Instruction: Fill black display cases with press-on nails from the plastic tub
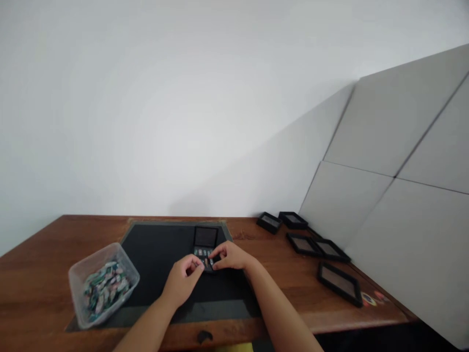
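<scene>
Forearms (289,313) nearest; left hand (181,280) and right hand (233,255) curled at open black case (205,237), grips unclear.

1. An open black case (205,237) lies on a dark mat (157,254), small pieces (204,253) inside it.
2. The left hand (183,279) is at the case's near left side, fingertips close together.
3. The right hand (231,256) reaches into its right side.
4. A clear plastic tub (75,288) of colourful small packets (106,286) stands left of the hands.
5. Black frames (340,283) lie at right on the wooden table (286,278).
</scene>
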Action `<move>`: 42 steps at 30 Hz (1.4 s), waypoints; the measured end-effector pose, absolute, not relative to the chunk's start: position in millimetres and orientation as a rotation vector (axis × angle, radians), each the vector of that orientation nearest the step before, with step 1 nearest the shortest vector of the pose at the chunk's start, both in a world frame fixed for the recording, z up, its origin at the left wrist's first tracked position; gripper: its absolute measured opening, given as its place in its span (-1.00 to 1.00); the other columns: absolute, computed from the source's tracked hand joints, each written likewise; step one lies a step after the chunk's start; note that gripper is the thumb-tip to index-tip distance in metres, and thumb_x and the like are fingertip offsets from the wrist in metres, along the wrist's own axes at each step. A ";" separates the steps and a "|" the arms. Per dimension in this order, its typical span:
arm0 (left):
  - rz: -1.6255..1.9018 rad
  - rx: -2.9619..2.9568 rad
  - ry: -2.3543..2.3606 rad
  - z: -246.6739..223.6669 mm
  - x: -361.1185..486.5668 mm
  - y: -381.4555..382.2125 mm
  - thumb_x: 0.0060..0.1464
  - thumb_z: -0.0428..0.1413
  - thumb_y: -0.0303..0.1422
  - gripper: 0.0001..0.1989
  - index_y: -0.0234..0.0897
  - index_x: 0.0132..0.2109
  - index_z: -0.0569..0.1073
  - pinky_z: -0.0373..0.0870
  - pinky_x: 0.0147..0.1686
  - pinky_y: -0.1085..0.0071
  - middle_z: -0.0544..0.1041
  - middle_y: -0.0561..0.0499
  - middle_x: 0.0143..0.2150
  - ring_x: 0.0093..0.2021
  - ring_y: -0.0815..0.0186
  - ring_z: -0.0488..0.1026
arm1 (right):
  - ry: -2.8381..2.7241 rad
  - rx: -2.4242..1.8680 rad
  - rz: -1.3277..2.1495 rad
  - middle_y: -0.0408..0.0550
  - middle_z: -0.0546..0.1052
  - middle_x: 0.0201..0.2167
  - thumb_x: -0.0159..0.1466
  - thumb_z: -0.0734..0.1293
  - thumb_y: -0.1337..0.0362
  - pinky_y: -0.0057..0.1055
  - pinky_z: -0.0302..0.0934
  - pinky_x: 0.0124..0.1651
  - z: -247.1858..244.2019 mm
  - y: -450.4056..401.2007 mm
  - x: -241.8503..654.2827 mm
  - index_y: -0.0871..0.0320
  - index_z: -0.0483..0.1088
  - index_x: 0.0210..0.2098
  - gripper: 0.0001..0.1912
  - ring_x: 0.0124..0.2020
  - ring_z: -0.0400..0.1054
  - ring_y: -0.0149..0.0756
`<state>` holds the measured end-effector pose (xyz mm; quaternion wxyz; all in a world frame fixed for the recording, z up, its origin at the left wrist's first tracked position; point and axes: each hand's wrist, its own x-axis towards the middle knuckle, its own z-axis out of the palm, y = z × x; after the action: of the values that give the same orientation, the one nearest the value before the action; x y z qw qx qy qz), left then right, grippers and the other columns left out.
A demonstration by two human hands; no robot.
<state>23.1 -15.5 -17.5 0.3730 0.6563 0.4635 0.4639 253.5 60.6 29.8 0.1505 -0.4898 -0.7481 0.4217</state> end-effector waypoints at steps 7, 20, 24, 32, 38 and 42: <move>1.171 1.751 1.168 -24.2 29.1 -14.5 0.21 0.09 -0.01 -0.63 -0.20 -0.32 0.50 0.27 -0.32 0.34 0.42 0.07 -0.46 -0.40 0.25 0.37 | -2.044 -1.407 1.197 -0.37 0.21 -0.75 -0.20 0.69 0.02 -0.50 -0.29 -0.53 25.0 54.6 260.0 0.26 0.70 -0.15 -0.33 -0.65 -0.05 -0.57; 1.237 1.770 1.193 -34.9 34.2 -11.1 0.20 0.11 0.03 -0.61 -0.18 -0.36 0.51 0.27 -0.34 0.34 0.43 0.07 -0.49 -0.41 0.23 0.39 | -1.955 -1.389 1.174 -0.38 0.21 -0.77 -0.30 0.72 -0.04 -0.51 -0.32 -0.55 18.4 49.4 266.3 0.21 0.71 -0.20 -0.29 -0.67 -0.07 -0.59; 1.339 1.754 1.225 -33.5 31.2 -8.9 0.22 0.07 0.12 -0.54 -0.16 -0.32 0.56 0.28 -0.37 0.35 0.42 0.06 -0.51 -0.43 0.22 0.39 | -1.938 -1.351 1.149 -0.38 0.19 -0.77 -0.33 0.72 -0.06 -0.49 -0.33 -0.55 17.1 49.0 265.5 0.21 0.72 -0.17 -0.24 -0.67 -0.10 -0.58; 1.455 1.759 1.248 -27.9 23.6 -14.2 0.24 0.05 0.05 -0.56 -0.19 -0.34 0.56 0.30 -0.39 0.39 0.44 0.07 -0.53 -0.47 0.27 0.40 | -1.754 -1.262 1.006 -0.24 0.24 -0.74 -0.10 0.50 -0.41 -0.45 -0.18 -0.50 17.1 52.6 254.8 0.17 0.43 -0.65 -0.28 -0.61 0.02 -0.51; 1.445 1.770 1.345 -23.7 7.1 -17.8 0.19 0.09 -0.09 -0.72 -0.16 -0.29 0.56 0.39 -0.21 0.30 0.56 -0.01 -0.32 -0.28 0.19 0.47 | -1.557 -1.290 0.945 -0.31 0.10 -0.72 -0.03 0.42 -0.48 -0.44 -0.19 -0.51 9.3 61.3 256.7 0.07 0.12 -0.64 -0.23 -0.62 -0.06 -0.51; 1.401 1.774 1.426 -26.6 0.8 -16.4 0.18 0.10 -0.16 -0.78 -0.16 -0.21 0.54 0.41 -0.17 0.26 0.56 -0.04 -0.21 -0.19 0.17 0.47 | -1.548 -1.297 0.976 -0.31 0.14 -0.68 0.02 0.45 -0.41 -0.44 -0.16 -0.49 0.8 65.7 254.1 0.08 0.18 -0.60 -0.29 -0.59 -0.03 -0.50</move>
<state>0.8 -16.4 -26.6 0.2322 0.6456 0.5188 0.5100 254.1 65.7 0.8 0.4341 -0.5210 -0.6216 0.3921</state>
